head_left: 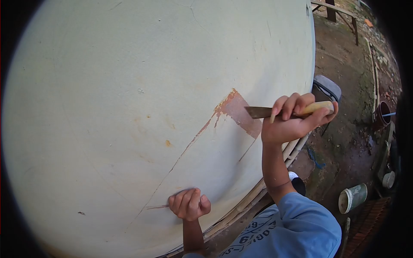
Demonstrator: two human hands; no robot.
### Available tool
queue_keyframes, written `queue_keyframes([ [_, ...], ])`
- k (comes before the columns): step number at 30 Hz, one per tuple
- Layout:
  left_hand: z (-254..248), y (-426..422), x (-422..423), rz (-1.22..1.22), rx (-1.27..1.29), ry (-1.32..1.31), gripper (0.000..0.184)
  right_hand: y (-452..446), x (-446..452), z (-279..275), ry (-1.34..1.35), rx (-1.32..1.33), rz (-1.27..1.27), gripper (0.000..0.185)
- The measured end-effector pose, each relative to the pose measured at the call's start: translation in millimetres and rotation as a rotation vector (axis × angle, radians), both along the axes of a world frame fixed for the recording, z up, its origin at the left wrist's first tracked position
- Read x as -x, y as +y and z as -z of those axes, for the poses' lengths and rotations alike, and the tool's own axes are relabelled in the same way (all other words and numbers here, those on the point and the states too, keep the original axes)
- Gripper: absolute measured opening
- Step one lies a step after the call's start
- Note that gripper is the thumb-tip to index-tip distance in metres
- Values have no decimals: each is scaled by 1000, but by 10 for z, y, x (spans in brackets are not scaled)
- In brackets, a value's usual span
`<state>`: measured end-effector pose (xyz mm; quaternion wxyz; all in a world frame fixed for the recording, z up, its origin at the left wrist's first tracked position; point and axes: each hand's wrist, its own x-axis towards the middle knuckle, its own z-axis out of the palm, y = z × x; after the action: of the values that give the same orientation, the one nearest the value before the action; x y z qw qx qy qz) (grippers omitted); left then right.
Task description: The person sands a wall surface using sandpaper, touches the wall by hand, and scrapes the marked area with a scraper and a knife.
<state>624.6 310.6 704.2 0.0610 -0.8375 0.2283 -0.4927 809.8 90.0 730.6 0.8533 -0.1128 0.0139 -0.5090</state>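
A pale cream wall [107, 107] fills most of the view. On it is a reddish patch [241, 112] of bared surface with a ragged edge, and a thin scored line runs from there down to the left. My right hand [297, 116] grips a putty knife [316, 108] by its yellowish handle. Its dark blade points left, with the tip over the patch; I cannot tell whether it touches. Lower down, my left hand [189, 204] is curled into a fist against the wall, beside a short brown scratch [157, 207]. What the fist holds, if anything, is hidden.
Bamboo poles [241, 206] run along the wall's lower edge. On the dirt ground at right are a chair [329, 86], a tipped whitish bucket [353, 198], a dark bucket [381, 115] and a stack of roof tiles [368, 223]. A wooden bench [340, 9] stands at the top right.
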Motion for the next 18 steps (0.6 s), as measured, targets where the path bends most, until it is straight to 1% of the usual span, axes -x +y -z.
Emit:
queue_keyframes([
  [2, -6, 10, 6, 12, 2, -3, 16, -129, 25, 47, 64, -88, 48, 29],
  [5, -6, -10, 9, 25, 9, 1, 16, 203, 74, -40, 4, 22, -71, 27],
  [6, -15, 5, 4, 31, 5, 6, 16, 115, 5, -7, -37, 31, -56, 26],
  [9, 9, 9, 1, 47, 37, -7, 15, -104, -25, 11, 39, -135, 45, 27],
  [10, 11, 9, 2, 48, 36, -8, 15, 22, -31, -10, -44, -108, -8, 27],
  [11, -1, 12, 5, 55, 32, -3, 15, 192, -1, -41, -40, 11, -84, 27],
  [13, -14, 10, -31, 80, 21, -1, 15, 170, 26, -7, -91, 22, -76, 29],
  [16, -16, 9, 5, 70, 12, 3, 15, -168, -77, -12, 55, -180, 60, 31],
  [18, -30, -9, -10, 67, 10, 9, 15, 103, -31, -110, 7, -41, -66, 29],
])
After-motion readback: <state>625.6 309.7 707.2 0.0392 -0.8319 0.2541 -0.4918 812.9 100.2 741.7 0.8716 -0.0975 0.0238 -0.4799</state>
